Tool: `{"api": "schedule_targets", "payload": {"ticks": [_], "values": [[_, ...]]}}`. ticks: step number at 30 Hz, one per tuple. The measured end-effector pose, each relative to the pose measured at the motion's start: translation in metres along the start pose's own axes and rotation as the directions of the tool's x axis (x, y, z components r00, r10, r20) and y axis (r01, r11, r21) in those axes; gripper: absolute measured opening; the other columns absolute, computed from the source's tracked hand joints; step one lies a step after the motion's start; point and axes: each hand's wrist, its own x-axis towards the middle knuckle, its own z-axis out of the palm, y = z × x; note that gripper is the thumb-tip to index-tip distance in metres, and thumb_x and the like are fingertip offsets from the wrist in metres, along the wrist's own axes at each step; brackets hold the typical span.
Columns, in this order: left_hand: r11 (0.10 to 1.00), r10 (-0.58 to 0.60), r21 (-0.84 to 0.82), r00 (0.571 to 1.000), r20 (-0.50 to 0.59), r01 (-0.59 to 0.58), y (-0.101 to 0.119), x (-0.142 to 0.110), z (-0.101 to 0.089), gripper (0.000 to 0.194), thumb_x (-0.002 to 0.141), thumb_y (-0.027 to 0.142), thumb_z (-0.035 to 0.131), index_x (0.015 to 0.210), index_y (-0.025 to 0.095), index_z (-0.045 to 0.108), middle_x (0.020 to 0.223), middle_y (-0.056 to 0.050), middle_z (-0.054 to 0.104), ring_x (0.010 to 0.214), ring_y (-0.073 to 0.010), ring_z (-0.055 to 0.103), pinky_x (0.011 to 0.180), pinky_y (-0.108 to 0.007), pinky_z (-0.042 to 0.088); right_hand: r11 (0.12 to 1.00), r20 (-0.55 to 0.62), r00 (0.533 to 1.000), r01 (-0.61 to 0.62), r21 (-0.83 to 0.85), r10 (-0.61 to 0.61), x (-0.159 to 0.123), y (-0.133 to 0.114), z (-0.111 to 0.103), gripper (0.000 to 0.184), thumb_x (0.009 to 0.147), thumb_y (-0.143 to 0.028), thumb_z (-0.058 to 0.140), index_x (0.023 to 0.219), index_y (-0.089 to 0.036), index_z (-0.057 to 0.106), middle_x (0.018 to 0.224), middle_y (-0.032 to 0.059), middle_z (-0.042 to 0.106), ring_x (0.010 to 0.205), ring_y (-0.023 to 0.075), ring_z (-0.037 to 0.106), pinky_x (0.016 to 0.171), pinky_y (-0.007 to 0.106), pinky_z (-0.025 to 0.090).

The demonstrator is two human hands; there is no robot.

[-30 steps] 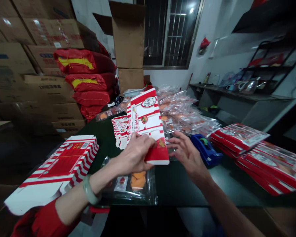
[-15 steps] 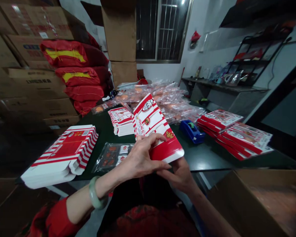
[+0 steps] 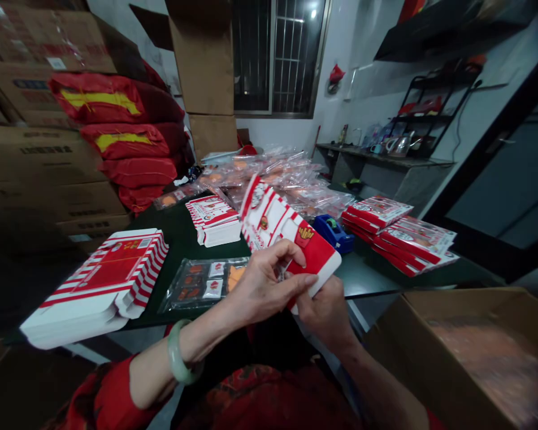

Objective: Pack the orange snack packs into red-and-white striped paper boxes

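Carton (image 3: 273, 224) is tilting above the counter (image 3: 367, 280), just left of the tape dispenser (image 3: 334, 234), while the left hand (image 3: 269, 286) and right hand (image 3: 325, 310) are pressing close together, clamping its red end between them.

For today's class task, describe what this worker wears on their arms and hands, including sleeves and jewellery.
A pale green jade bangle circles the left wrist, and a red sleeve covers the upper left arm. The left hand and right hand are gloveless, with no rings visible.
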Motion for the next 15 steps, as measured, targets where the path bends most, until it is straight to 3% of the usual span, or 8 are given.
{"api": "schedule_targets", "payload": {"ticks": [3, 5, 7, 10, 12, 15], "values": [[0.997, -0.045, -0.067, 0.998, -0.041, 0.042, 0.007, -0.001, 0.002, 0.015, 0.072, 0.022, 0.067, 0.071, 0.016, 0.054, 0.067, 0.003, 0.051, 0.060, -0.0083, 0.045, 0.056, -0.021, 0.038, 0.999, 0.031, 0.999, 0.036, -0.023, -0.035, 0.003, 0.003, -0.012, 0.036, 0.081, -0.027, 0.057, 0.116, -0.018, 0.056, 0.098, 0.0082, 0.068, 0.082, 0.0223, 0.066, 0.074, 0.034, 0.054], [0.986, -0.104, -0.135, 0.994, -0.043, 0.097, 0.012, -0.001, 0.001, 0.016, 0.070, 0.024, 0.069, 0.071, 0.016, 0.055, 0.068, 0.003, 0.053, 0.059, -0.0076, 0.046, 0.055, -0.020, 0.038, 0.981, -0.004, 0.981, 0.192, -0.029, -0.193, 0.005, 0.004, -0.020, 0.059, 0.081, -0.039, 0.059, 0.134, -0.019, 0.041, 0.118, 0.0126, 0.059, 0.098, 0.0265, 0.062, 0.083, 0.040, 0.052], [0.955, -0.191, -0.231, 0.981, -0.009, 0.184, 0.018, -0.001, -0.002, 0.021, 0.068, 0.027, 0.073, 0.074, 0.015, 0.056, 0.065, 0.004, 0.054, 0.055, -0.0061, 0.045, 0.051, -0.018, 0.035, 0.914, -0.087, 0.911, 0.396, -0.085, -0.402, 0.007, 0.002, -0.026, 0.068, 0.084, -0.048, 0.055, 0.141, -0.019, 0.033, 0.128, 0.0154, 0.050, 0.111, 0.0306, 0.054, 0.090, 0.047, 0.049], [0.867, -0.324, -0.362, 0.940, 0.109, 0.341, 0.023, 0.003, -0.008, 0.034, 0.063, 0.035, 0.079, 0.079, 0.015, 0.057, 0.061, 0.004, 0.056, 0.050, -0.0052, 0.047, 0.047, -0.017, 0.035, 0.744, -0.143, 0.743, 0.597, -0.300, -0.654, 0.011, -0.005, -0.034, 0.052, 0.085, -0.034, 0.056, 0.135, -0.024, 0.042, 0.125, 0.0123, 0.049, 0.112, 0.0282, 0.052, 0.090, 0.046, 0.048], [0.820, -0.370, -0.398, 0.912, 0.178, 0.411, 0.025, 0.007, -0.013, 0.040, 0.059, 0.038, 0.082, 0.079, 0.014, 0.058, 0.062, 0.002, 0.059, 0.050, -0.0059, 0.050, 0.048, -0.017, 0.038, 0.617, -0.051, 0.667, 0.653, -0.440, -0.743, 0.014, -0.010, -0.039, 0.044, 0.080, -0.020, 0.062, 0.122, -0.025, 0.052, 0.121, 0.0091, 0.050, 0.110, 0.0250, 0.052, 0.089, 0.041, 0.048], [0.765, -0.416, -0.424, 0.874, 0.251, 0.485, 0.031, 0.015, -0.018, 0.040, 0.055, 0.035, 0.085, 0.075, 0.012, 0.060, 0.060, 0.003, 0.058, 0.049, -0.0055, 0.051, 0.048, -0.016, 0.040, 0.469, 0.124, 0.621, 0.693, -0.548, -0.774, 0.019, -0.017, -0.046, 0.032, 0.077, -0.015, 0.065, 0.108, -0.022, 0.059, 0.113, 0.0069, 0.057, 0.113, 0.0241, 0.051, 0.092, 0.041, 0.044]]}}
